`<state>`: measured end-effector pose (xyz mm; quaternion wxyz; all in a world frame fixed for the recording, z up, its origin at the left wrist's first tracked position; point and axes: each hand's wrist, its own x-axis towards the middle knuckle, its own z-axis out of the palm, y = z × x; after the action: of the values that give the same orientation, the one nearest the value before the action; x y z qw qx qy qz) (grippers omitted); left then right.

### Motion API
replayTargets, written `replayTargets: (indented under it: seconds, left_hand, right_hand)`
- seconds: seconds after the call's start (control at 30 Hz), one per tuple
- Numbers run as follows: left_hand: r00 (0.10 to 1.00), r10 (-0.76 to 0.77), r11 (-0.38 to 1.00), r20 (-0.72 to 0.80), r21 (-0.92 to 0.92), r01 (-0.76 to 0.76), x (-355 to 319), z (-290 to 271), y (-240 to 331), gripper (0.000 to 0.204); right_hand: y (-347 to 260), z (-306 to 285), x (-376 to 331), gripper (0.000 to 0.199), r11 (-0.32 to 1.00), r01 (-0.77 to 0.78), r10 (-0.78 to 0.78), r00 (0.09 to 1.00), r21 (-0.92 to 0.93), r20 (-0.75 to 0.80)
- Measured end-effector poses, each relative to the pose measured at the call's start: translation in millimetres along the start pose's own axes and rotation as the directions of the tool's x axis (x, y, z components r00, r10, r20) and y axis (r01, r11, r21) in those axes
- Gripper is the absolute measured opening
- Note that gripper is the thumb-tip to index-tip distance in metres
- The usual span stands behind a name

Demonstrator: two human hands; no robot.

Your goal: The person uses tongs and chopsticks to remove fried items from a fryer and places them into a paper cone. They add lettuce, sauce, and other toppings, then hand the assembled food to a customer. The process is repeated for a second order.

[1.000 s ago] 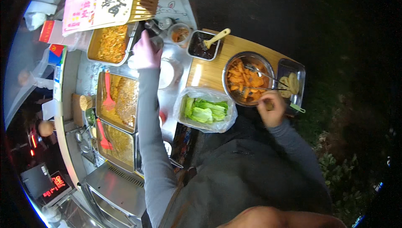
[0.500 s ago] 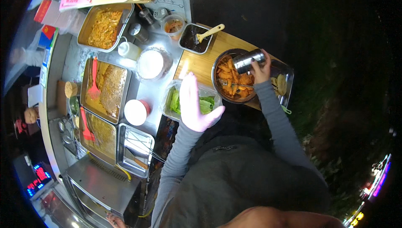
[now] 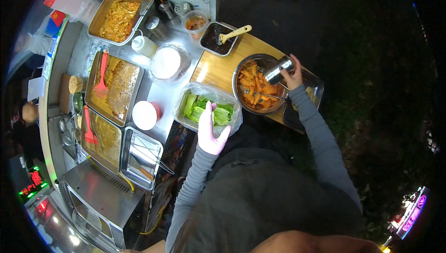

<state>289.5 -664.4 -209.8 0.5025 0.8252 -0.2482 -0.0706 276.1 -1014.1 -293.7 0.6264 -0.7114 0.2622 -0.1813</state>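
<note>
My right hand grips a shiny metal shaker, tilted with its end over a round metal bowl. Orange-coated strips of food fill much of the bowl, and a metal utensil lies among them. Thumb apart from the fingers, my left hand is held empty and looks very bright. It hovers over the near side of a plastic-lined tub containing green lettuce leaves. Whether anything falls from the shaker cannot be made out.
On the wooden board stands a dark sauce tray with a brush. A transparent tray lies beyond the bowl. Leftward are food pans with red brushes, a white-topped tub, a squeeze bottle and a metal appliance.
My left hand has drawn back toward me, uncovering more lettuce. The shaker has shifted slightly right over the bowl, still in my right hand. The whole view has shifted a little.
</note>
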Motion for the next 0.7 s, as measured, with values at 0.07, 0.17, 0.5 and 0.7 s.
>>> replayTargets:
  seconds: [0.07, 0.17, 0.5, 0.7]
  left_hand:
    - [1.000, 0.013, 1.000, 0.008, 0.007, -0.013, 0, 3, 1, 0.084]
    - [1.000, 0.000, 1.000, 0.002, -0.011, 0.000, -1, 10, 1, 0.084]
    - [1.000, -0.010, 0.999, 0.017, -0.035, 0.011, -7, 27, 1, 0.079]
    - [0.998, -0.059, 0.994, 0.023, -0.095, 0.061, -10, 34, 3, 0.074]
  right_hand:
    - [-4, -13, -5, 0.069, 0.948, -0.009, -0.008, 0.999, -0.317, -0.052]
    - [-9, -25, -15, 0.071, 0.974, 0.110, -0.107, 0.994, -0.197, 0.022]
    - [-11, -16, -25, 0.073, 0.992, 0.123, -0.123, 0.991, 0.000, 0.051]
    - [-16, 31, -17, 0.069, 0.977, 0.178, -0.196, 0.967, 0.120, 0.160]
